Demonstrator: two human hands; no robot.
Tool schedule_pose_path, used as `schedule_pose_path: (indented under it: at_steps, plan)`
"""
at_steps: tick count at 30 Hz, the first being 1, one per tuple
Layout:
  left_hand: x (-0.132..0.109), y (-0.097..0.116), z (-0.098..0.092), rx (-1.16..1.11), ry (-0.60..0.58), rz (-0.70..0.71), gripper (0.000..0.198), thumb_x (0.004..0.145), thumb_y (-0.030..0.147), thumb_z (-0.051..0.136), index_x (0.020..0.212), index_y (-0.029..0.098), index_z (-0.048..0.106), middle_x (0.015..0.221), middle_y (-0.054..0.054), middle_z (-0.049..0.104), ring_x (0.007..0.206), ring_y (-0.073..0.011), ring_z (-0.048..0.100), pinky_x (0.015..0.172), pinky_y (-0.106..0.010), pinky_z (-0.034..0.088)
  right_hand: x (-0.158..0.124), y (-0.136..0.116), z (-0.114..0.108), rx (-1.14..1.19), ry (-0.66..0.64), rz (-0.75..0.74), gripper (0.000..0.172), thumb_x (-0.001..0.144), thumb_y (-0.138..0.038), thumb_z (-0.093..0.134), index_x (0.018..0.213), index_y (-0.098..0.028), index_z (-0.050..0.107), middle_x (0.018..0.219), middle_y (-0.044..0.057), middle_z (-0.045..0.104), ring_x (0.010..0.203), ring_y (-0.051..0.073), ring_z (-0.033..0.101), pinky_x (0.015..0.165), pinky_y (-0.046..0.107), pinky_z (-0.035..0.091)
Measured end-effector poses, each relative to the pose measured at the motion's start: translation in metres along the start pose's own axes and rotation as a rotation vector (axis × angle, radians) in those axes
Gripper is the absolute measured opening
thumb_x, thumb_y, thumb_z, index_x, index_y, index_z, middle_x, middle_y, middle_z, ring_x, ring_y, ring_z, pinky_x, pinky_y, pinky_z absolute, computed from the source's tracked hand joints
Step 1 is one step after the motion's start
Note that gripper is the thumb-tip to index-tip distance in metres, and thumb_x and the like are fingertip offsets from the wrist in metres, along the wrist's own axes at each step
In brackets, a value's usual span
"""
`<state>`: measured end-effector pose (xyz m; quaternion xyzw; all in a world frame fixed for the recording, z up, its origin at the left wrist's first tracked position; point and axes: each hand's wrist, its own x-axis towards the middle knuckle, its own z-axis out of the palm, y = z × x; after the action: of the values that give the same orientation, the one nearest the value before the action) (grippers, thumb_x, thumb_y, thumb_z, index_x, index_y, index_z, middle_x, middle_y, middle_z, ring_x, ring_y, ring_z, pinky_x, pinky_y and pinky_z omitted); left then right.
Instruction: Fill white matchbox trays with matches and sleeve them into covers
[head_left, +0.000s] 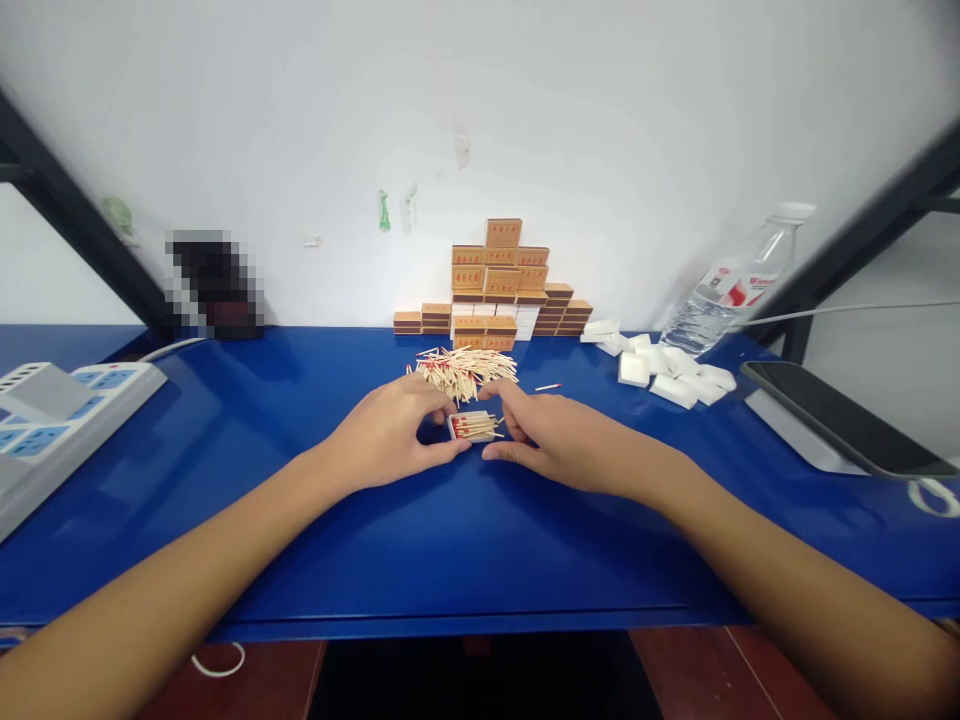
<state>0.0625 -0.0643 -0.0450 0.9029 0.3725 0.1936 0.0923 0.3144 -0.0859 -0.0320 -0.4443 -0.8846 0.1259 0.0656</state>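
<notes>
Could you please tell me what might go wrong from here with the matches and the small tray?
The tray, held between left hand and right hand, is full; matches overhanging its right edge may spill. The loose match pile lies just behind the hands; a nudge could scatter it.

Bright, even light; soft shadows under the left hand (390, 435) and right hand (559, 440) on the glossy table (247, 470). Edges bow outward; one patch (214, 282) is pixelated.
</notes>
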Motion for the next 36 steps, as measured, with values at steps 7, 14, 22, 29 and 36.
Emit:
schedule_pose_path:
  at_steps: [7, 14, 22, 29, 36]
  plan:
    - [0.001, -0.005, 0.0, -0.01, -0.017, 0.038, 0.023, 0.091, 0.04, 0.077, 0.092, 0.019, 0.07, 0.09, -0.004, 0.07, 0.088, -0.022, 0.062, 0.079, -0.035, 0.049, 0.004, 0.008, 0.0, 0.113, 0.06, -0.087, 0.018, 0.104, -0.021, 0.055, 0.121, -0.021, 0.06, 0.093, 0.003, 0.071, 0.079, 0.018, 0.062, 0.073, 0.03, 0.042]
    - [0.002, -0.005, 0.001, -0.012, -0.028, 0.062, 0.023, 0.092, 0.04, 0.078, 0.096, 0.018, 0.072, 0.089, -0.004, 0.071, 0.088, -0.022, 0.063, 0.079, -0.035, 0.048, 0.009, 0.012, 0.004, 0.208, 0.138, -0.129, 0.018, 0.101, -0.013, 0.058, 0.116, -0.021, 0.062, 0.103, 0.004, 0.074, 0.085, 0.017, 0.066, 0.076, 0.029, 0.044]
    - [0.002, -0.006, 0.0, -0.009, -0.032, 0.058, 0.022, 0.091, 0.04, 0.078, 0.095, 0.019, 0.072, 0.09, -0.003, 0.071, 0.088, -0.0215, 0.062, 0.079, -0.034, 0.047, 0.009, 0.011, 0.008, 0.119, 0.242, -0.099, 0.006, 0.098, -0.017, 0.061, 0.1, -0.02, 0.067, 0.082, 0.001, 0.069, 0.072, 0.015, 0.06, 0.069, 0.029, 0.04]
    - [0.001, -0.004, 0.0, -0.007, -0.041, 0.057, 0.022, 0.091, 0.039, 0.078, 0.098, 0.019, 0.073, 0.092, -0.003, 0.071, 0.091, -0.0217, 0.062, 0.081, -0.035, 0.048, 0.011, 0.016, 0.006, 0.045, 0.216, -0.041, 0.011, 0.098, -0.017, 0.062, 0.091, -0.019, 0.07, 0.085, 0.003, 0.071, 0.072, 0.015, 0.058, 0.069, 0.03, 0.039]
    - [0.001, -0.004, 0.0, -0.004, -0.047, 0.076, 0.02, 0.092, 0.038, 0.077, 0.099, 0.019, 0.074, 0.092, -0.003, 0.072, 0.092, -0.0221, 0.063, 0.081, -0.035, 0.048, 0.011, 0.012, 0.01, 0.093, 0.203, -0.133, 0.012, 0.098, -0.014, 0.06, 0.092, -0.018, 0.069, 0.084, 0.002, 0.068, 0.075, 0.015, 0.057, 0.071, 0.028, 0.04]
